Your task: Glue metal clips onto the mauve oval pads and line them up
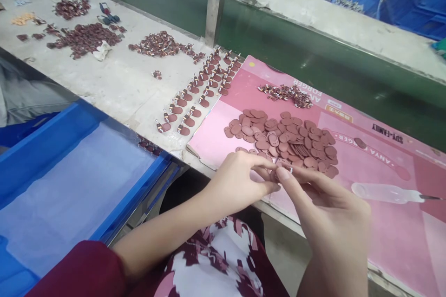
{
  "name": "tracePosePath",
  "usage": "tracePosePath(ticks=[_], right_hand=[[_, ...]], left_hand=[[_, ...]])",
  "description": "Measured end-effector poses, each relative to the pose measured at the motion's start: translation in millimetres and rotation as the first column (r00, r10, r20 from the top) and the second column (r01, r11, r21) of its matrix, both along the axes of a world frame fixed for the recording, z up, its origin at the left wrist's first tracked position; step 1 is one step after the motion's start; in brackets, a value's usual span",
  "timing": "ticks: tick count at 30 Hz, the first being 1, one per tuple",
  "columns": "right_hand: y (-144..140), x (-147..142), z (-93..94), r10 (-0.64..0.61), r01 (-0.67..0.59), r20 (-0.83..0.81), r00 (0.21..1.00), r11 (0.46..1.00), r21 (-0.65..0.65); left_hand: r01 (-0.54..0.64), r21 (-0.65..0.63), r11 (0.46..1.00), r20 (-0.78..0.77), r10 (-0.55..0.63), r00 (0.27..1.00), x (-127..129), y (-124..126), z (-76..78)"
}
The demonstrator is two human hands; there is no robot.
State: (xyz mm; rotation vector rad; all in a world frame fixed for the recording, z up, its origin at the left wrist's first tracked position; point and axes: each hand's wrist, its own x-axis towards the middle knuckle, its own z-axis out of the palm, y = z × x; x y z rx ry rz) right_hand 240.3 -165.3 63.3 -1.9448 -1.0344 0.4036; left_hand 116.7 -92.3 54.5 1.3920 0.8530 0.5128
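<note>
My left hand and my right hand meet at their fingertips near the front edge of the pink mat. Between them they pinch a small brown piece with a bit of white showing, mostly hidden by the fingers. Just beyond lies a heap of flat brown oval discs, some with small holes. A cluster of tiny painted figure parts rests farther back on the mat. Left of the mat, rows of oval discs with small figures attached stand on the white bench.
A translucent squeeze bottle with a thin metal tip lies right of my hands. More piles of small brown parts spread along the bench. A metal post rises behind, before a green conveyor belt. A blue crate sits low at left.
</note>
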Motion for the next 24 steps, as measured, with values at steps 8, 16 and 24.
tracePosePath(ticks=[8,16,24], right_hand=[[-3.4,-2.3,7.1,-0.008,0.008,0.072,0.997,1.0,-0.004],[-3.8,-5.5,4.5,0.086,-0.095,0.187,0.979,0.995,0.043],[-6.5,-5.1,-1.2,0.151,-0.174,0.313,0.938,0.984,0.046]], left_hand=[[-0.007,-0.023,1.0,0.042,0.008,0.999,0.1,2.1,-1.1],[-0.016,-0.036,0.999,0.024,0.017,1.0,0.2,-2.5,-2.7],[-0.041,-0.044,0.998,-0.009,0.041,0.999,1.4,-5.4,-5.1]])
